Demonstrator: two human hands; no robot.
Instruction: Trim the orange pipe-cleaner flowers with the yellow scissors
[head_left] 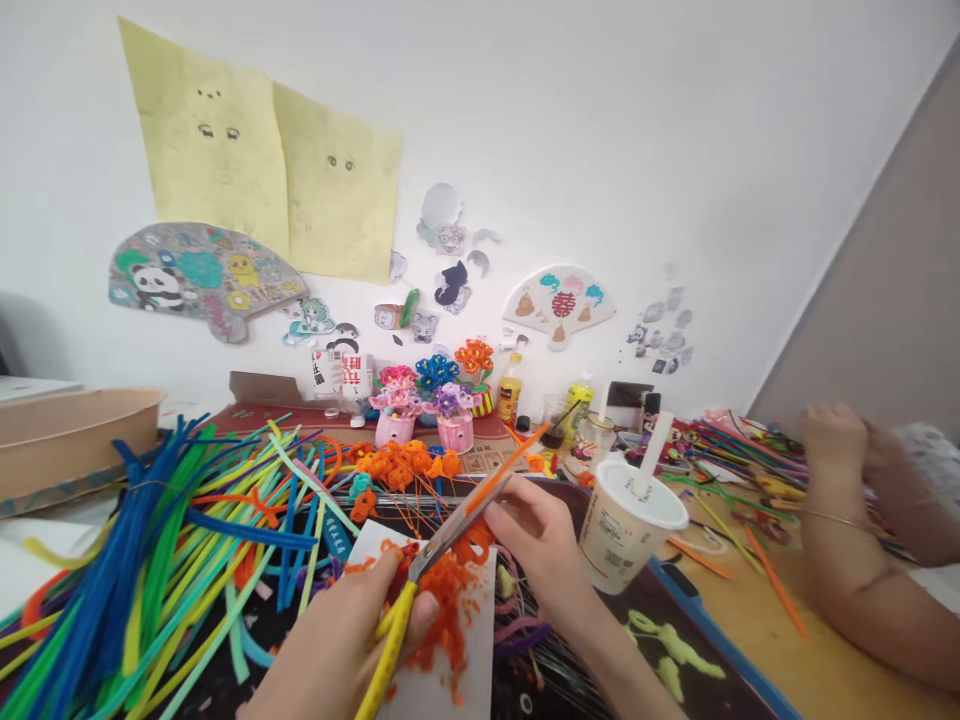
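Observation:
My left hand [360, 615] is closed around scissors [401, 630] with yellow handles. Their metal blades point up and to the right. An orange pipe cleaner [517, 455] runs along the blades, its lower end near the fingers of my right hand [536, 530], which are bent together in a pinch on it. Orange fuzz trimmings [446, 640] lie scattered over a white sheet of paper [478, 690] under my hands. Just behind them is a cluster of orange pipe-cleaner flowers [409, 462] on thin stems.
Many coloured pipe cleaners [180, 570] cover the left side. A lidded paper cup [630, 525] with a straw stands close to my right hand. Finished flower pots [456, 430] and a bottle [510, 388] line the wall. Another person's arm [847, 540] rests at the right.

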